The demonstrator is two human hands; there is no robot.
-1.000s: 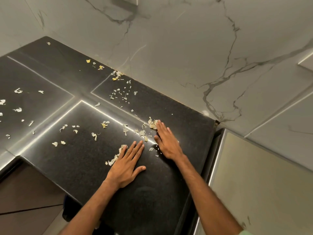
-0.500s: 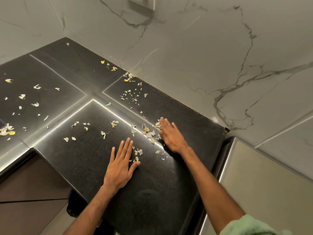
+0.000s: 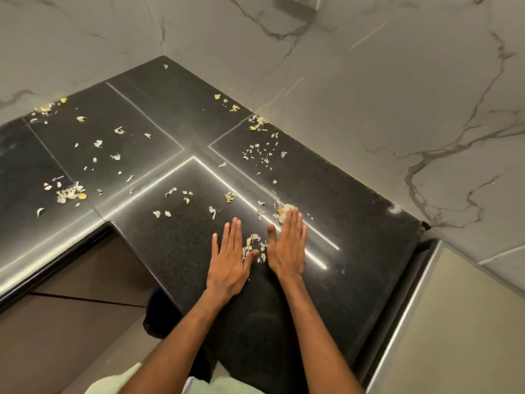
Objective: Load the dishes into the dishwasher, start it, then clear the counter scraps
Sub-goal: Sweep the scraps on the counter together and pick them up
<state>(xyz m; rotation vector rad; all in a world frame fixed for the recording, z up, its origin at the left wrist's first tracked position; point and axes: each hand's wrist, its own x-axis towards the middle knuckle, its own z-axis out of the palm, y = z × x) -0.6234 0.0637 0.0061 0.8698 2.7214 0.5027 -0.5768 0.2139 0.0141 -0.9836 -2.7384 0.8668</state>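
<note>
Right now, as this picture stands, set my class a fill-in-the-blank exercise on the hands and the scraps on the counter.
1. The left hand and the right hand lie ____, palms down, on the black counter.
2. A small heap of scraps sits ____ the two hands.
3. A second heap touches the fingertips of the ____ hand.

Missing words: flat; between; right.

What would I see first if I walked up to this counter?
The left hand and right hand lie flat side by side on the shiny black counter, with a little heap of scraps between them. More pale and yellow bits are scattered across the counter toward the left. Behind stands a white marble wall with dark veins.
</note>
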